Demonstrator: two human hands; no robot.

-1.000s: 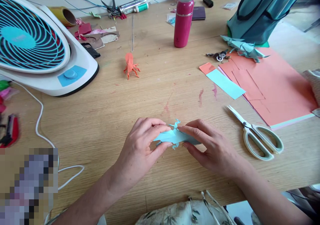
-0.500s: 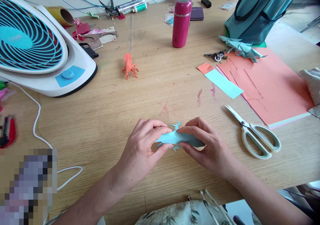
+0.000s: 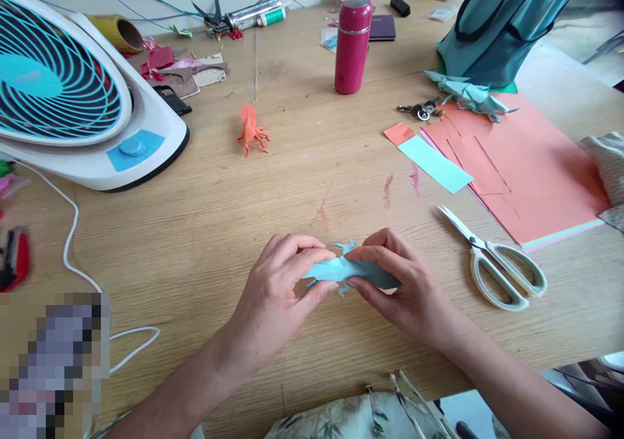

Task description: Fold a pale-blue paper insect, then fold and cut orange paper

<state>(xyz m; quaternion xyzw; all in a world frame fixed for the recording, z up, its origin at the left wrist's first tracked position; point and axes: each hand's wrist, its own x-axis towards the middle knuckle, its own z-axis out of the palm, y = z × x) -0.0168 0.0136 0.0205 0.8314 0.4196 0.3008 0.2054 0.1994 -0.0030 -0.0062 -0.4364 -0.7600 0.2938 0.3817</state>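
Both hands hold a light-blue origami insect (image 3: pixel 336 268) low over the front of the table, its long body lying crosswise. Thin folded legs stick out above and below its middle. My left hand (image 3: pixel 285 283) pinches the left part between thumb and fingers. On the darker right part, my right hand (image 3: pixel 402 279) pinches the paper the same way, and the fingers hide some of the folds. Farther back stands an orange origami insect (image 3: pixel 251 130) with thin legs. Scissors (image 3: pixel 492 257) with pale handles lie to the right of my right hand.
A blue paper strip (image 3: pixel 436 164) and orange sheets (image 3: pixel 546 166) lie at the right, with a blue origami figure (image 3: pixel 472 94) and keys (image 3: pixel 422 109) behind. A pink flask (image 3: pixel 353 45) stands at the back. At the left are a white fan (image 3: pixel 97 114) and its cord (image 3: pixel 73 231).
My hands keep the same pinch on the blue origami insect, almost unmoved. Its legs show slightly more between the fingers, and the whole view has shifted very slightly.
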